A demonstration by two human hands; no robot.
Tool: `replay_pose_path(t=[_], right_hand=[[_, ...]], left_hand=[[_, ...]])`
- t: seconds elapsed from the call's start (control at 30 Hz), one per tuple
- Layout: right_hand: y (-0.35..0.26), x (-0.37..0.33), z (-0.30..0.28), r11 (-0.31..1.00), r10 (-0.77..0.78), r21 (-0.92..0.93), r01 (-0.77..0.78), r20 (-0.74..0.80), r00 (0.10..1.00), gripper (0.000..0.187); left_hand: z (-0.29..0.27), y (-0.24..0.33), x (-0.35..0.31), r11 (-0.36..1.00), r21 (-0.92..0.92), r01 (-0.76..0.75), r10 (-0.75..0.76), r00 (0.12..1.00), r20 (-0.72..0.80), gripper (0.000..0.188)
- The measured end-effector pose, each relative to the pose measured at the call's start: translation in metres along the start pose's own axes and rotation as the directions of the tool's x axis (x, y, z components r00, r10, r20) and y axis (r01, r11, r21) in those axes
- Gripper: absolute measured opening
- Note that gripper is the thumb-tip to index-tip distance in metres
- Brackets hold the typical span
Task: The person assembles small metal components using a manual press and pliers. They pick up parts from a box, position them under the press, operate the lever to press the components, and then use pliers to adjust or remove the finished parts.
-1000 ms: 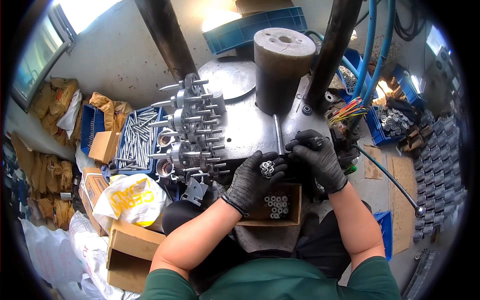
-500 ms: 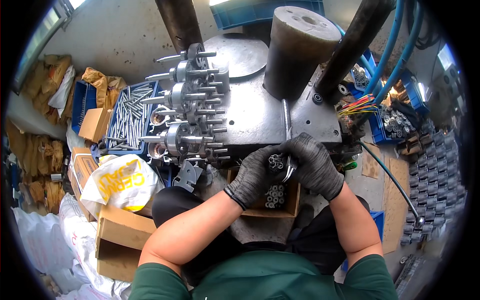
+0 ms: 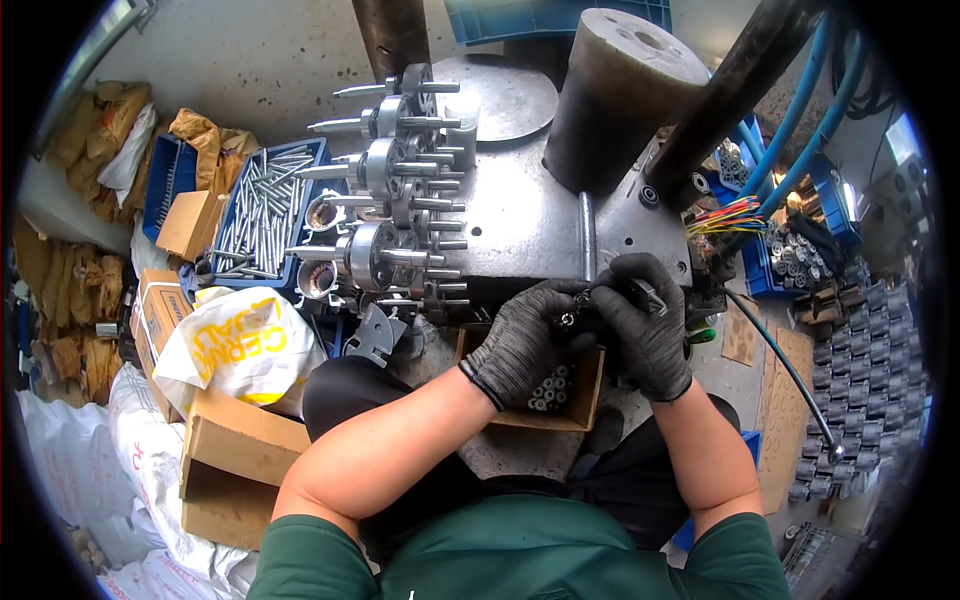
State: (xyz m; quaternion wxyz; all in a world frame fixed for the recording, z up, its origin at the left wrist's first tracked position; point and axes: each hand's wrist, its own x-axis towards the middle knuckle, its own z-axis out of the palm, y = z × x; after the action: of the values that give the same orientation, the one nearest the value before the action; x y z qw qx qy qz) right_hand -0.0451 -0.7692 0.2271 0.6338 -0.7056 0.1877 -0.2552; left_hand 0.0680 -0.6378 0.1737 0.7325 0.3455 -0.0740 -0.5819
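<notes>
A grey steel machine bed (image 3: 520, 225) fills the middle, with a dark cylindrical block (image 3: 615, 95) at its far side. To its left stand stacked flanged metal assemblies bristling with bolts (image 3: 390, 215), and further left a blue plastic crate of long silver bolts (image 3: 262, 215). Near the person sits a small open cardboard box of short metal sleeves (image 3: 550, 390). Above it, the black-gloved left hand (image 3: 520, 345) and right hand (image 3: 645, 325) meet, both curled closed around a small metal fitting (image 3: 573, 318).
</notes>
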Motion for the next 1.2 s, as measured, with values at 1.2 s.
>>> replay_pose_path(t=[1.2], right_hand=[[-0.018,0.003,-0.051,0.493,0.407,0.741,-0.456,0.267,0.874,0.044]], left_hand=[[0.016,0.051,-0.021,0.993,-0.113,-0.044,0.027,0.988,-0.153,0.014]])
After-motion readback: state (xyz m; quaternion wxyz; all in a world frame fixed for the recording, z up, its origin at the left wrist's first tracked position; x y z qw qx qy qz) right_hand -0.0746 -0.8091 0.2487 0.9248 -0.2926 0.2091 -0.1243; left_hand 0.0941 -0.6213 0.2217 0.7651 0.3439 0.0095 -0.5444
